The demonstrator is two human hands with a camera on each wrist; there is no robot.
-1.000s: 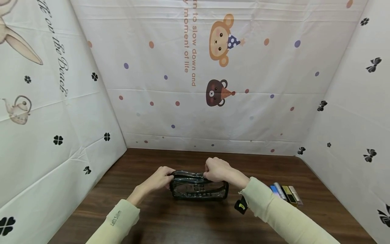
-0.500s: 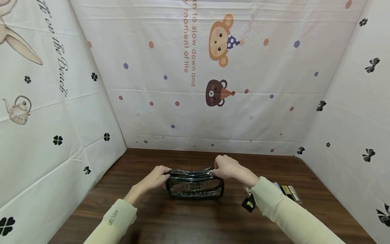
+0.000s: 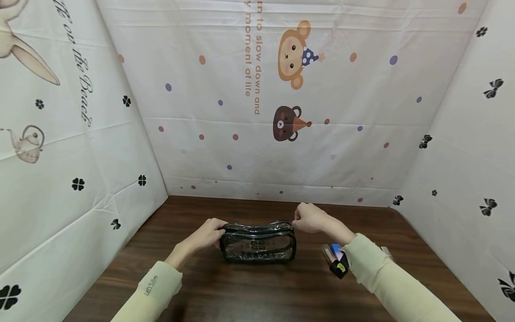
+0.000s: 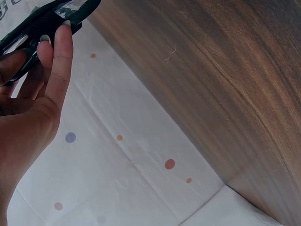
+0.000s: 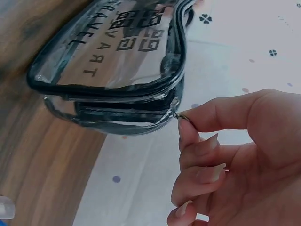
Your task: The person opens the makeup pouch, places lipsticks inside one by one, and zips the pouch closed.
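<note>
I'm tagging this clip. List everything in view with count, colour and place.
Wooden tabletop: 1, dark brown, below
Printed cloth walls: 3, white, around tabletop
Boxy plastic zip pouch: 1, clear with black trim, mid-tabletop
Metal zipper pull: 1, silvery, pouch's right end
Slim item: 1, pinkish, right of pouch
Oblong item: 1, blue, beside the slim one
Small item: 1, pale, mostly behind right sleeve
Angular object: 1, black with yellow-green mark, beside right sleeve
Fabric sleeves: 2, pale green, both arms
Left hand: 1, bare, gripping pouch's left end
Right hand: 1, bare, pinching the pull
</note>
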